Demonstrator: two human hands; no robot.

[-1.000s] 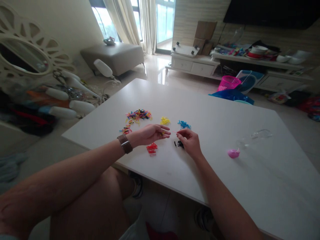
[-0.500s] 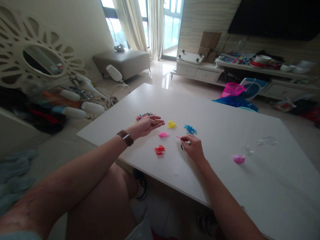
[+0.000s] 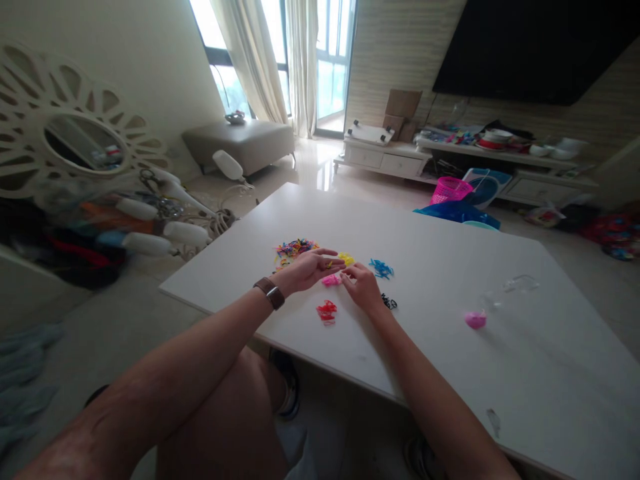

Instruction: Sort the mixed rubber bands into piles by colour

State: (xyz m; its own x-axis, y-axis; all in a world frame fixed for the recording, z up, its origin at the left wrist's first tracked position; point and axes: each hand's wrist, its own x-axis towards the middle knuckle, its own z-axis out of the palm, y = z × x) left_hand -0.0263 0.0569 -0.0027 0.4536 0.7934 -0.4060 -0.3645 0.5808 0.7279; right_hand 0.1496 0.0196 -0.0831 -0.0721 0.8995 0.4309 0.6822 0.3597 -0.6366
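Note:
My left hand (image 3: 309,271), a brown-strapped watch on its wrist, is palm up with fingers stretched out. A few small yellowish bands (image 3: 329,265) lie in it. My right hand (image 3: 361,285) is pinched at the fingertips beside the pink bands (image 3: 330,281), close to my left fingers; what it pinches is too small to make out. Past my fingers is a pile of yellow bands (image 3: 346,258). Red bands (image 3: 327,311) lie nearer me, blue bands (image 3: 382,269) to the right, and black bands (image 3: 389,302) partly behind my right wrist. A mixed-colour heap (image 3: 296,249) sits beyond my left hand.
On the white table (image 3: 440,280), a pink lump (image 3: 475,320) and a clear plastic piece (image 3: 521,283) lie to the right. A white lamp (image 3: 187,233) stands off the left edge. Beyond the far edge are a pink basket (image 3: 450,190) and a blue bag (image 3: 460,211).
My right hand has moved left from near the black bands to the pink pile, with the pink band it pinched no longer visible. The view has shifted slightly.

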